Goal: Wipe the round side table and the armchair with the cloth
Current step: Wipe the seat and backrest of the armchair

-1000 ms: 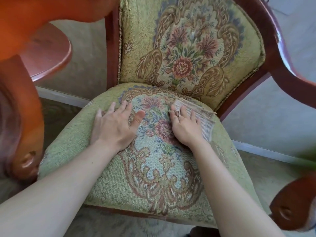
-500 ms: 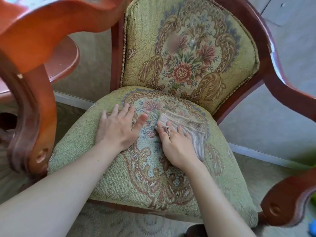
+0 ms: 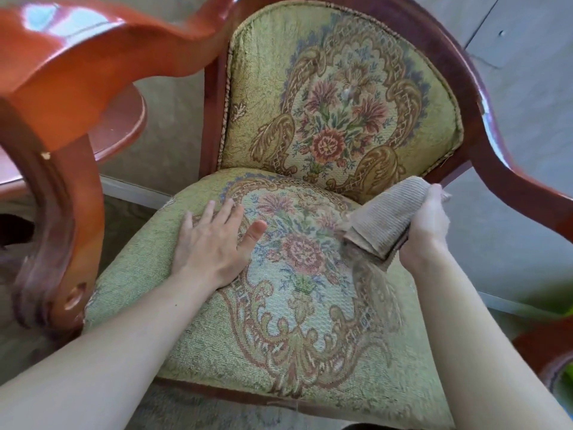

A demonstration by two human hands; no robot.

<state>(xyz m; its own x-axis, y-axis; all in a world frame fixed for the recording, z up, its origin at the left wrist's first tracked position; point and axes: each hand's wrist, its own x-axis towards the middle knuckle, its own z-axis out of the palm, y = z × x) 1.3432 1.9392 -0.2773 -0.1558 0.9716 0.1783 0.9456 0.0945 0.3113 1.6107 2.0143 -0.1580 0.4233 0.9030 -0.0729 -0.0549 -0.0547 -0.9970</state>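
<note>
The armchair (image 3: 310,330) fills the view, with green floral upholstery and a glossy reddish wooden frame. My left hand (image 3: 214,243) lies flat on the left part of the seat, fingers spread. My right hand (image 3: 428,225) grips a beige ribbed cloth (image 3: 384,218), lifted off the seat at its right rear corner, close to the right armrest; the cloth's lower end is blurred. The round side table (image 3: 124,119), reddish wood, shows at the left behind the chair's left arm, mostly hidden.
The chair's left armrest and its curved post (image 3: 55,212) rise close at the left. The right armrest (image 3: 511,169) sweeps down at the right. Grey wall and white baseboard (image 3: 133,187) lie behind; patterned carpet below. Something green is blurred at the right edge.
My right hand has picked the cloth up off the middle of the seat and carried it to the right, toward the right armrest. My left hand stays flat on the seat.
</note>
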